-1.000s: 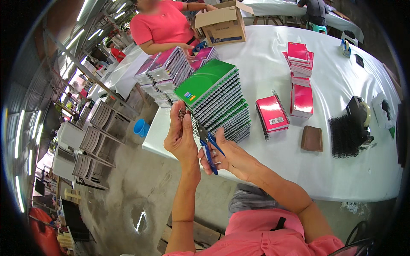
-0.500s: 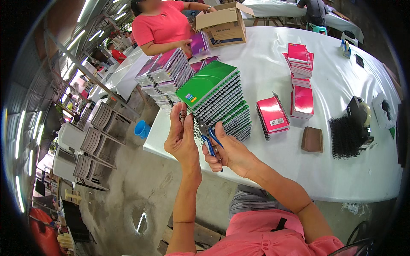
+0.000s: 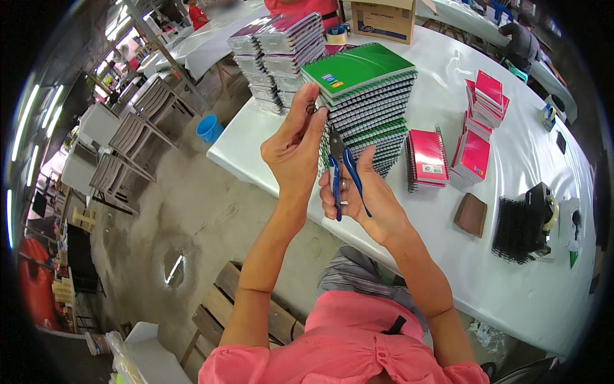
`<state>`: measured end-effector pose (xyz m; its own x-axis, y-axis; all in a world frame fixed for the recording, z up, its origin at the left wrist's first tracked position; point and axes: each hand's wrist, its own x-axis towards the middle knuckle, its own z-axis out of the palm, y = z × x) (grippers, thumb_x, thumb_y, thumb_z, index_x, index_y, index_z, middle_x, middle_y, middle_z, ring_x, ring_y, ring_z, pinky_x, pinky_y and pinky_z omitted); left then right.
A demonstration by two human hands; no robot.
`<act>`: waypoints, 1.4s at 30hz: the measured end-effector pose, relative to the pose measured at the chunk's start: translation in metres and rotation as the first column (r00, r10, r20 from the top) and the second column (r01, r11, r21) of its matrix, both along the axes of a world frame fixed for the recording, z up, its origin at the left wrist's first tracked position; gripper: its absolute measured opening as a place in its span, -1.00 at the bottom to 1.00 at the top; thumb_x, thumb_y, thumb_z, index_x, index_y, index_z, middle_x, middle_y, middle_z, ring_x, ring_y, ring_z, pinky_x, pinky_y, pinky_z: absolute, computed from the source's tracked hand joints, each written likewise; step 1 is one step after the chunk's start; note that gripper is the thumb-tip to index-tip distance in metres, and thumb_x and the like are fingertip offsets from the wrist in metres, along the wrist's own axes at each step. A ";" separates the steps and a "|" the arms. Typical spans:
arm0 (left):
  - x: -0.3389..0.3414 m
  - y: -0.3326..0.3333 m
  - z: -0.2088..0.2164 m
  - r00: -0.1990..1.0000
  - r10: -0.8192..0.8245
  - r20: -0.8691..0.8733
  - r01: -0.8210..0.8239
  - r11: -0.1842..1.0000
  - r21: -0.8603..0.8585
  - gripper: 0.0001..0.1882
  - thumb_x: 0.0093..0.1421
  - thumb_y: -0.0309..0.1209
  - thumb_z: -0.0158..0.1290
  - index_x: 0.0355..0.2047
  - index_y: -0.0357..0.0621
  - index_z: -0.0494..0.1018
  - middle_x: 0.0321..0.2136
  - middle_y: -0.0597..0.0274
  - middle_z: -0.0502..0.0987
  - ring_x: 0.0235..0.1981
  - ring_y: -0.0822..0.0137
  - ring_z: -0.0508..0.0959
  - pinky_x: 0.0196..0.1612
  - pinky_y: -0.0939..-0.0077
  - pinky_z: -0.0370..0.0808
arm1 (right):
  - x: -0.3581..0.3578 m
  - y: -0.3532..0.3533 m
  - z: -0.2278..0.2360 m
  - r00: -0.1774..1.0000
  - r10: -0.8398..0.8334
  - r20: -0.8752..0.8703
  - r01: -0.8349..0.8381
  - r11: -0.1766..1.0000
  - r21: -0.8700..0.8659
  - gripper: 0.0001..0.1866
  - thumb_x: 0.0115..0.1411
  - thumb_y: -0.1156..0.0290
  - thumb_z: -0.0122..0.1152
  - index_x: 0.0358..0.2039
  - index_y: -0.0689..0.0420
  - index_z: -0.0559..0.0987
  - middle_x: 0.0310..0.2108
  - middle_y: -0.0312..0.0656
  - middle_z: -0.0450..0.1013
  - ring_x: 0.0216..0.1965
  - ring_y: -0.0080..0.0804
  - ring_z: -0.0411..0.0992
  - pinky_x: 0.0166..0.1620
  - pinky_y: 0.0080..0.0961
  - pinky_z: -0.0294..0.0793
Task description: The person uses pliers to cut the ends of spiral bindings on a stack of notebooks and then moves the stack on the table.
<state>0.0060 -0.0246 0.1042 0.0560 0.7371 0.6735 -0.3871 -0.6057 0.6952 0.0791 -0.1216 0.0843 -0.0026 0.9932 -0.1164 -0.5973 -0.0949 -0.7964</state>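
A long white table (image 3: 511,269) fills the right of the view, and everything else sits in relation to it. At its near left end stands the tall stack of green spiral notebooks (image 3: 366,102), the top cover bright green, the wire bindings facing the person. Behind that stack, further along the table, are lower stacks of purple-covered notebooks (image 3: 278,48), and beyond them a cardboard box (image 3: 384,16). To the right of the green stack on the table lean some pink notebooks (image 3: 427,158), with a taller pile of pink notebooks (image 3: 487,99) just beyond them. Nearer the table's front edge lie a small brown pad (image 3: 472,214) and a bundle of black wire spirals (image 3: 515,229). Off the table's left end, on the concrete floor, stands a blue bucket (image 3: 209,128) beside grey folding chairs (image 3: 131,144). In front of the green stack, above the table's near edge, the person's two hands are raised close together. The left hand (image 3: 293,150) pinches a small piece of dark wire (image 3: 311,107) between thumb and fingertips, held up against the corner of the green stack. The right hand (image 3: 364,195) is closed around the handles of blue-handled pliers (image 3: 343,173), whose tip points up toward the wire; whether the tip touches the wire cannot be told.
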 end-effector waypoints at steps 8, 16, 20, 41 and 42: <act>-0.007 0.009 -0.002 0.993 -0.054 0.102 0.060 0.997 -0.054 -0.59 0.11 -0.69 0.08 0.01 -0.33 0.40 -0.09 0.08 0.51 -0.05 0.35 0.49 -0.04 0.62 0.41 | -0.002 -0.020 -0.037 0.995 -0.008 0.096 0.010 1.000 -0.021 -0.18 0.17 -0.35 -0.48 -0.32 0.25 0.42 -0.54 -0.18 0.37 -0.51 -0.40 0.36 -0.38 -0.48 0.38; -0.038 0.032 -0.025 0.986 -0.034 0.162 0.051 0.994 -0.099 -0.55 0.18 -0.68 -0.03 0.11 -0.25 0.30 0.07 0.07 0.37 0.08 0.09 0.40 -0.02 0.41 0.49 | 0.013 -0.053 -0.101 0.950 -0.222 0.220 0.258 0.954 -0.152 -0.27 0.24 -0.28 -0.36 -0.33 0.23 0.44 -0.57 -0.24 0.36 -0.56 -0.51 0.31 -0.42 -0.58 0.32; -0.057 0.065 -0.064 1.000 0.021 0.021 -0.016 0.979 -0.202 -0.56 0.17 -0.64 0.01 0.09 -0.35 0.30 0.07 0.10 0.38 0.06 0.17 0.43 -0.04 0.50 0.47 | 0.033 -0.073 -0.123 0.905 -0.275 0.324 0.334 0.931 -0.144 -0.27 0.24 -0.28 -0.36 -0.33 0.23 0.43 -0.59 -0.26 0.36 -0.58 -0.54 0.30 -0.43 -0.61 0.29; -0.074 0.142 -0.182 0.424 0.252 -0.870 -0.100 0.968 0.231 -0.69 0.15 -0.47 -0.01 -0.07 0.00 0.49 0.01 0.17 0.45 0.16 0.02 0.30 0.21 0.02 0.11 | 0.032 -0.086 -0.143 0.892 -0.326 0.314 0.312 0.945 0.095 -0.30 0.30 -0.18 -0.42 -0.28 0.28 0.40 -0.55 -0.17 0.38 -0.52 -0.50 0.36 -0.37 -0.57 0.36; -0.073 0.142 -0.182 0.423 0.253 -0.870 -0.099 0.967 0.233 -0.69 0.15 -0.47 -0.01 -0.07 0.00 0.49 0.01 0.17 0.45 0.16 0.02 0.30 0.21 0.02 0.11 | 0.032 -0.086 -0.143 0.892 -0.327 0.312 0.313 0.945 0.097 -0.30 0.30 -0.18 -0.42 -0.28 0.28 0.40 -0.55 -0.17 0.38 -0.52 -0.50 0.36 -0.37 -0.57 0.36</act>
<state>-0.0668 0.1169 -0.0779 0.5577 0.7185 0.4155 0.5224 -0.6929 0.4970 0.1115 -0.2079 -0.0591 0.3467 0.9379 -0.0150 -0.3025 0.0967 -0.9482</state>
